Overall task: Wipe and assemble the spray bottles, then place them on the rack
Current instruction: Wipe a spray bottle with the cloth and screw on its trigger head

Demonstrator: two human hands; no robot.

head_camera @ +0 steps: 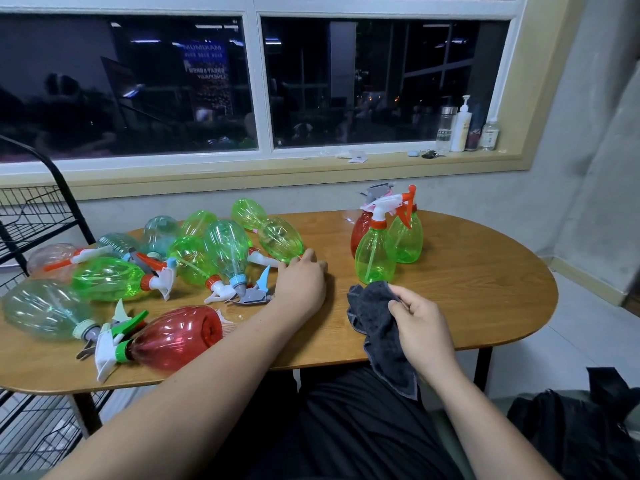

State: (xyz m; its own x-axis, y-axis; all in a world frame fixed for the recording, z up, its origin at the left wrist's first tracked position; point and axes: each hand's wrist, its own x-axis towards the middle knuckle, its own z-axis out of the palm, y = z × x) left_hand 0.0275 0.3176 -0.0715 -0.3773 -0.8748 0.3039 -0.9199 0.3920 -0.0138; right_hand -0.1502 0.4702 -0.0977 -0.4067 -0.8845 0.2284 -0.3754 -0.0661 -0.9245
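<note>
The black wire rack (31,216) is running off the left edge, only partly showing. Loose bottles (107,278) are lying heaped on the wooden table (467,271). The left hand (301,282) is resting at the neck of a lying green bottle (280,239), its fingers hidden, so any grip is unclear. The right hand (420,327) is pinching a dark cloth (377,327) that is hanging over the table's near edge. Beyond it, three assembled bottles (375,254) are standing, the red one (360,230) half hidden.

Table (485,299): lying bottles (228,251) heaped at left; three upright bottles (375,254) at right rear, cloth (377,327) just before them. Rack (34,216) left of table; windowsill (242,168) behind.
</note>
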